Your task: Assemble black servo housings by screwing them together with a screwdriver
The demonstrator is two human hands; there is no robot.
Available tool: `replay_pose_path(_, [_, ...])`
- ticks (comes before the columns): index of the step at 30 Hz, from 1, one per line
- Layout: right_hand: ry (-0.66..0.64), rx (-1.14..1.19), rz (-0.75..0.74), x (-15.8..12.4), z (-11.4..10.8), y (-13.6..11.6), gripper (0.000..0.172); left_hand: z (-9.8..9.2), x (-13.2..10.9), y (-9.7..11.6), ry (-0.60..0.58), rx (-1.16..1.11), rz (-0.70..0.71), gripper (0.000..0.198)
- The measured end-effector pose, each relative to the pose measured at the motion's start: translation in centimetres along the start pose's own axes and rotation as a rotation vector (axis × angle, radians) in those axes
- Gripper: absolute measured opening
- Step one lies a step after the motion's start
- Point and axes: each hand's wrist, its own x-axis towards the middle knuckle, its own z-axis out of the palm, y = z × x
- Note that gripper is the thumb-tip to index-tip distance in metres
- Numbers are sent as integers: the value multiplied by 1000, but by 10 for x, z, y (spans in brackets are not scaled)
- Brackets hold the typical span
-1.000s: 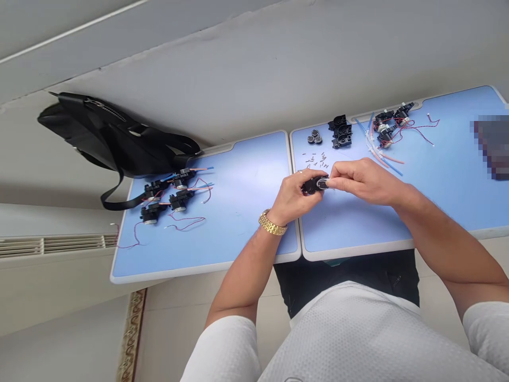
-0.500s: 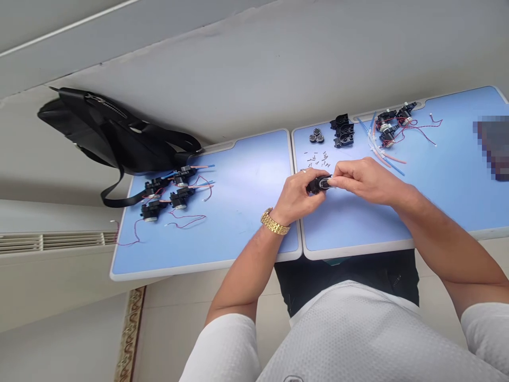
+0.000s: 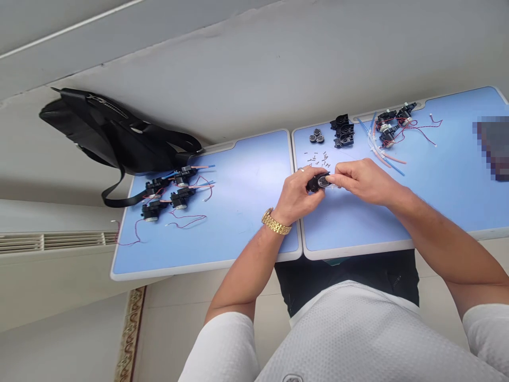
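Note:
Both of my hands meet over the seam between two blue tables point(image 3: 246, 212). My left hand point(image 3: 296, 195), with a gold watch on the wrist, grips a small black plastic housing point(image 3: 315, 184). My right hand point(image 3: 363, 180) pinches a small round silver-and-black part point(image 3: 324, 182) against the right end of that housing. Just beyond my fingers lie several tiny screws point(image 3: 318, 158), scattered on the table.
Three round parts point(image 3: 316, 137) and stacked black housings point(image 3: 343, 131) lie at the back. Blue and pink tubes point(image 3: 379, 151) and wired motor units point(image 3: 392, 124) are to the right. Several assembled units with wires point(image 3: 170, 193) sit at the left by a black bag point(image 3: 115, 135).
Both hands with the housing drifted slightly right and up in the view; the grip is the same.

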Motion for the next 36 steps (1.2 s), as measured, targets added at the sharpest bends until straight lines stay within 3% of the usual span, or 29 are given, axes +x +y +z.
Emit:
replay_pose_path(9, [75, -54, -44, -1, 6, 1, 46, 0, 0, 0, -30, -30, -136, 41])
replay_pose_path(16, [96, -86, -76, -1, 8, 4, 48, -2, 0, 2, -29, -52, -117, 41])
replay_pose_path(20, [96, -85, -101, -1, 7, 6, 48, -6, 0, 0, -81, -199, -135, 42])
replay_pose_path(23, [86, -81, -111, -1, 6, 8, 51, -8, 2, -2, -107, -310, -139, 34])
replay_pose_path(31, [-11, 88, -71, -2, -7, 4, 64, -13, 5, -4, -153, -375, -64, 42])
replay_pose_path(36, [-72, 168, -34, -4, -18, 3, 47, -15, 5, -4, -144, -399, -39, 48])
